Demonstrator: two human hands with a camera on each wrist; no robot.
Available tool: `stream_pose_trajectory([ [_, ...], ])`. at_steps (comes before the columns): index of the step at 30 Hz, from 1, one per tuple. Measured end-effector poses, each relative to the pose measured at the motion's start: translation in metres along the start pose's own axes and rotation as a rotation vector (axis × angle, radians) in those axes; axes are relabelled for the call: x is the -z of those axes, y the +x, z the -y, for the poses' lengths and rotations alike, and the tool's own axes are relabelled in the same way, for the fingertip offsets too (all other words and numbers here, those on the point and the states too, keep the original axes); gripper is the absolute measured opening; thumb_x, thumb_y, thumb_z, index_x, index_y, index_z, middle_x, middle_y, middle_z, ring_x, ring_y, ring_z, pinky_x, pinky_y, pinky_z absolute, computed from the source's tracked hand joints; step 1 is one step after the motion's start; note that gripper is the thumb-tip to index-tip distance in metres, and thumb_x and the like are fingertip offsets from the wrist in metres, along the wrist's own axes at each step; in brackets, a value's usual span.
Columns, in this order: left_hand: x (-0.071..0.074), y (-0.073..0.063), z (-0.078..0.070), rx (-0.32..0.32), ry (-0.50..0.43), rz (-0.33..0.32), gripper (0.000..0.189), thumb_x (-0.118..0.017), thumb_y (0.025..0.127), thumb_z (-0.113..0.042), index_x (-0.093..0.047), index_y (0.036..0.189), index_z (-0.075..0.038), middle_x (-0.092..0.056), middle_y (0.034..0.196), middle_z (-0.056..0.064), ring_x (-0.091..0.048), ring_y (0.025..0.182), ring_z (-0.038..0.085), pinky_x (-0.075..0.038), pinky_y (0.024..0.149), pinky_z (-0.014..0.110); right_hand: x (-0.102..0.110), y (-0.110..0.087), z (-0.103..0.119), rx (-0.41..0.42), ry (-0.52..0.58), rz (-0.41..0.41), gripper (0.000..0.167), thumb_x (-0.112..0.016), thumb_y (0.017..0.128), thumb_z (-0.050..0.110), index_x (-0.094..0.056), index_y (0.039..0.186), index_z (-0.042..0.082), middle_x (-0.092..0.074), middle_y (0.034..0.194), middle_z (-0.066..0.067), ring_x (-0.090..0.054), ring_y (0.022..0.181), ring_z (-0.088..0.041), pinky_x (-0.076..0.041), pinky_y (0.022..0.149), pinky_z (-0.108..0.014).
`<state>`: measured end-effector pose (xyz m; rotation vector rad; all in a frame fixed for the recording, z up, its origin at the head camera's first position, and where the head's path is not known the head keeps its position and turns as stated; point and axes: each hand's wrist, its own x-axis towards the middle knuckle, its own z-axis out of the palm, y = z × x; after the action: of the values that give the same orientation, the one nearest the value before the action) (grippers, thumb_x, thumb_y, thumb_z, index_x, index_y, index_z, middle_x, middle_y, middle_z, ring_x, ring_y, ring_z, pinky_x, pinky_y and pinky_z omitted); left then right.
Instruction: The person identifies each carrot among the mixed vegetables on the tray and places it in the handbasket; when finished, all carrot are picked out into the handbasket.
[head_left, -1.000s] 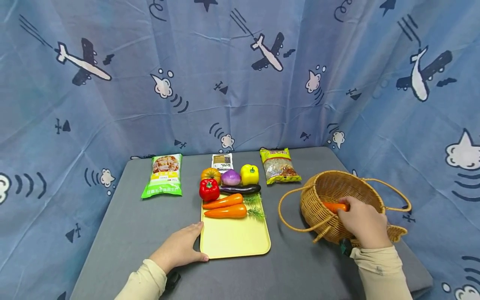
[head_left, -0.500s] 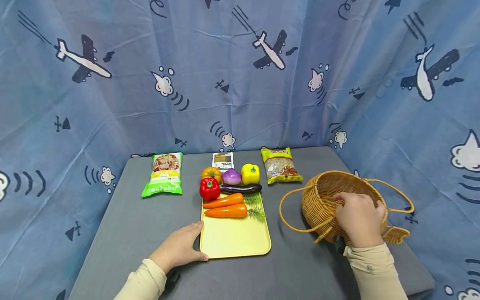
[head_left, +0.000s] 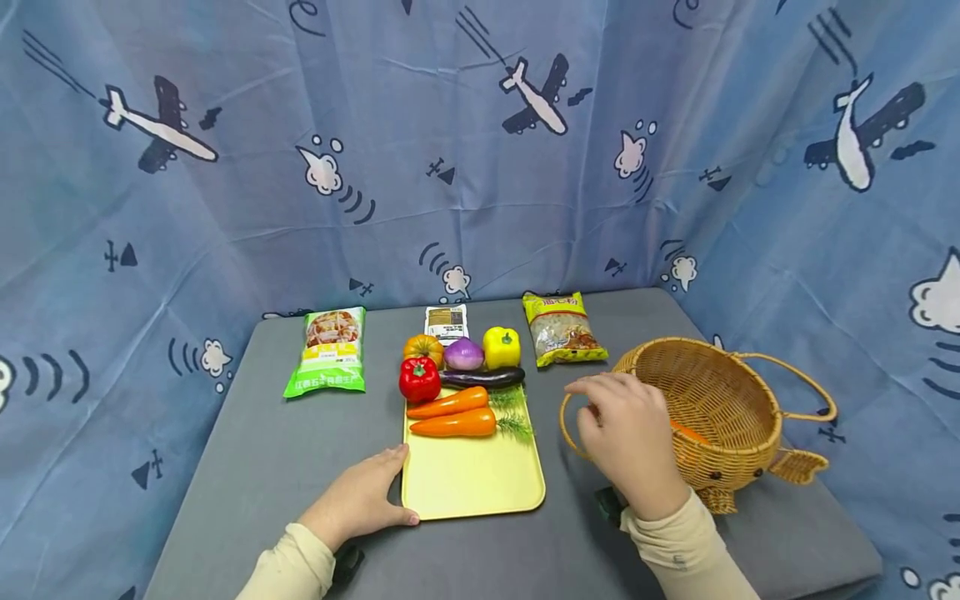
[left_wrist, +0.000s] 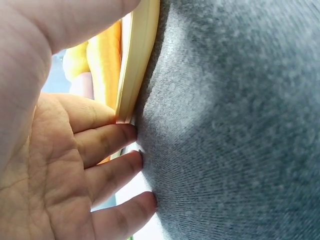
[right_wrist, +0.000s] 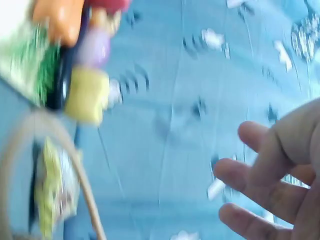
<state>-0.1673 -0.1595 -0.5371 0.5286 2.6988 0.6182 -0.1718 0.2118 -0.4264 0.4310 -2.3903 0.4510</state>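
My left hand (head_left: 363,496) rests against the left edge of the pale yellow tray (head_left: 480,487); in the left wrist view its straight fingers (left_wrist: 107,142) lie along the tray's rim (left_wrist: 137,55). Two orange carrots (head_left: 453,423) with green tops lie on the tray, behind its bare front half. My right hand (head_left: 630,433) hovers left of the wicker basket (head_left: 738,392), overlapping its left handle in the head view. Its fingers are loosely bent with nothing between them, as the right wrist view also shows. Inside the basket an orange carrot (head_left: 690,432) partly shows.
Around the tray's back edge sit a red pepper (head_left: 420,380), an orange pumpkin-like vegetable (head_left: 423,348), a purple onion (head_left: 463,355), a yellow pepper (head_left: 501,348) and an eggplant (head_left: 482,378). Food packets (head_left: 330,350) stand farther back. A patterned curtain (head_left: 375,167) surrounds the table.
My right hand held a carrot in the basket, let go of it there, then came up and out to the left, empty. The left hand stays at the tray's edge.
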Motion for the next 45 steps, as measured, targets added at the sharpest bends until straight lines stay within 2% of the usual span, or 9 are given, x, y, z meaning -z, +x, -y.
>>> stream_pose_trajectory([
  [6, -0.002, -0.002, -0.001, 0.001, -0.005, 0.001, 0.110, -0.093, 0.078, -0.052, -0.046, 0.157, 0.008, -0.048, 0.162, 0.019, -0.045, 0.149, 0.040, -0.038, 0.120, 0.057, -0.047, 0.007, 0.045, 0.152, -0.012, 0.248, 0.027, -0.079, 0.085, 0.007, -0.084, 0.110, 0.016, -0.079, 0.109, -0.002, -0.071, 0.097, -0.028, -0.057, 0.074, -0.047],
  [11, -0.004, 0.000, -0.003, 0.001, -0.008, 0.003, 0.110, -0.092, 0.079, -0.054, -0.046, 0.158, 0.007, -0.047, 0.162, 0.018, -0.044, 0.149, 0.040, -0.038, 0.121, 0.057, -0.091, 0.008, 0.062, 0.254, -0.040, 0.408, 0.023, -0.083, 0.084, 0.011, -0.084, 0.106, 0.015, -0.077, 0.100, -0.002, -0.067, 0.083, -0.025, -0.055, 0.064, -0.040],
  [13, -0.006, 0.002, -0.002, 0.004, -0.006, 0.008, 0.111, -0.092, 0.079, -0.056, -0.045, 0.159, 0.006, -0.046, 0.163, 0.018, -0.044, 0.149, 0.040, -0.038, 0.121, 0.057, -0.107, 0.007, 0.064, 0.275, -0.053, 0.453, 0.023, -0.084, 0.084, 0.012, -0.084, 0.107, 0.015, -0.076, 0.099, -0.003, -0.065, 0.082, -0.025, -0.056, 0.063, -0.041],
  [19, -0.007, 0.004, -0.003, 0.007, -0.013, 0.024, 0.112, -0.091, 0.079, -0.056, -0.044, 0.159, 0.005, -0.046, 0.163, 0.017, -0.043, 0.150, 0.041, -0.038, 0.120, 0.059, -0.139, 0.003, 0.067, 0.251, -0.101, 0.546, 0.021, -0.085, 0.088, 0.019, -0.081, 0.108, 0.017, -0.075, 0.102, -0.004, -0.067, 0.093, -0.028, -0.060, 0.076, -0.048],
  [24, -0.007, 0.004, -0.003, 0.008, -0.012, 0.018, 0.111, -0.092, 0.079, -0.055, -0.044, 0.160, 0.005, -0.046, 0.163, 0.017, -0.043, 0.150, 0.041, -0.038, 0.120, 0.058, -0.150, 0.003, 0.067, 0.222, -0.129, 0.565, 0.018, -0.083, 0.088, 0.020, -0.081, 0.106, 0.019, -0.074, 0.104, -0.004, -0.067, 0.097, -0.029, -0.058, 0.080, -0.050],
  [32, -0.008, 0.001, 0.001, -0.007, -0.016, 0.000, 0.111, -0.092, 0.079, -0.054, -0.045, 0.158, 0.007, -0.046, 0.163, 0.019, -0.044, 0.149, 0.041, -0.038, 0.120, 0.058, -0.154, -0.001, 0.069, 0.185, -0.180, 0.644, 0.027, -0.084, 0.086, 0.029, -0.080, 0.111, 0.020, -0.072, 0.107, -0.004, -0.066, 0.099, -0.029, -0.056, 0.083, -0.051],
  [40, -0.003, -0.002, 0.001, -0.016, -0.017, -0.008, 0.111, -0.092, 0.079, -0.053, -0.045, 0.158, 0.008, -0.047, 0.162, 0.019, -0.044, 0.149, 0.042, -0.038, 0.120, 0.058, -0.153, -0.011, 0.067, 0.187, -0.156, 0.687, 0.030, -0.089, 0.080, 0.037, -0.077, 0.101, 0.019, -0.066, 0.087, 0.001, -0.066, 0.080, -0.024, -0.056, 0.068, -0.045],
  [45, -0.003, -0.003, 0.002, -0.013, -0.022, -0.005, 0.110, -0.092, 0.080, -0.053, -0.044, 0.158, 0.007, -0.046, 0.163, 0.020, -0.044, 0.149, 0.042, -0.037, 0.120, 0.059, -0.149, -0.012, 0.065, 0.159, -0.120, 0.728, 0.027, -0.089, 0.081, 0.035, -0.075, 0.098, 0.019, -0.063, 0.082, 0.002, -0.061, 0.074, -0.021, -0.053, 0.064, -0.044],
])
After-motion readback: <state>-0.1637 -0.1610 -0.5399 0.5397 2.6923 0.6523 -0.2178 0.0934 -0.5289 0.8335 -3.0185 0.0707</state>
